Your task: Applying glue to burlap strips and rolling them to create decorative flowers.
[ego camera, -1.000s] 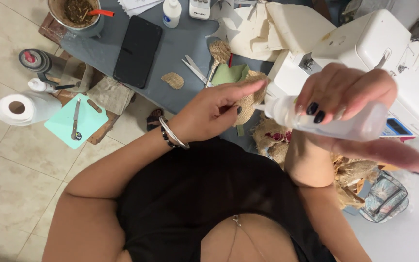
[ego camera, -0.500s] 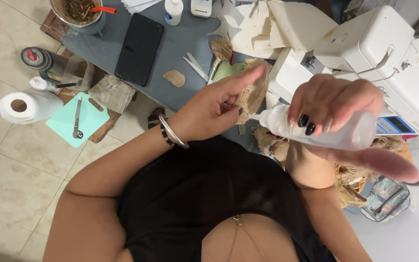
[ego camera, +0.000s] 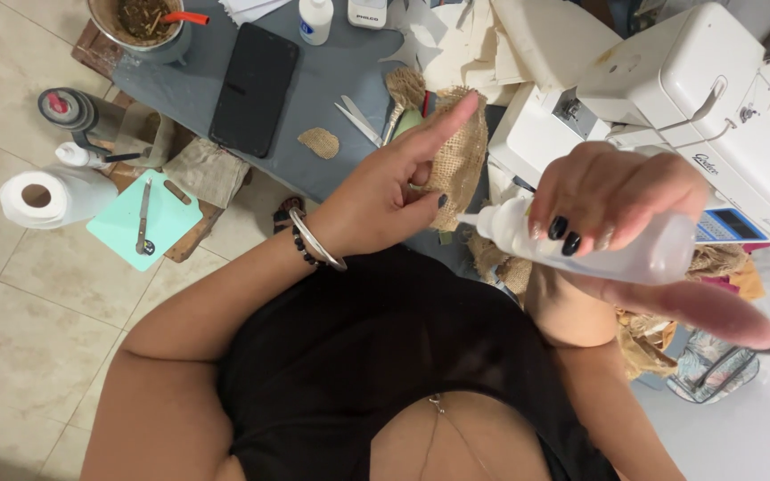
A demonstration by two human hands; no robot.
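My left hand (ego camera: 394, 183) holds a small piece of tan burlap (ego camera: 461, 156) upright between thumb and fingers, index finger stretched along it. A bangle and a bead bracelet sit on that wrist. My right hand (ego camera: 621, 191) grips a clear squeeze bottle of glue (ego camera: 581, 240) lying sideways. Its nozzle (ego camera: 470, 218) points left at the lower edge of the burlap, touching or almost touching it. Both hands hover above my lap in front of a grey table (ego camera: 340, 93).
A white sewing machine (ego camera: 670, 89) stands at the right. On the table lie a black phone (ego camera: 254, 89), scissors (ego camera: 358, 120), a burlap scrap (ego camera: 319, 142), a bowl (ego camera: 140, 27), a white bottle (ego camera: 315, 18) and cream fabric (ego camera: 483, 44). A paper roll (ego camera: 46, 196) and mint board (ego camera: 140, 218) rest lower left.
My left hand has lifted the burlap piece and turned it upright. The glue bottle in my right hand has come left, its nozzle now at the burlap's lower edge.
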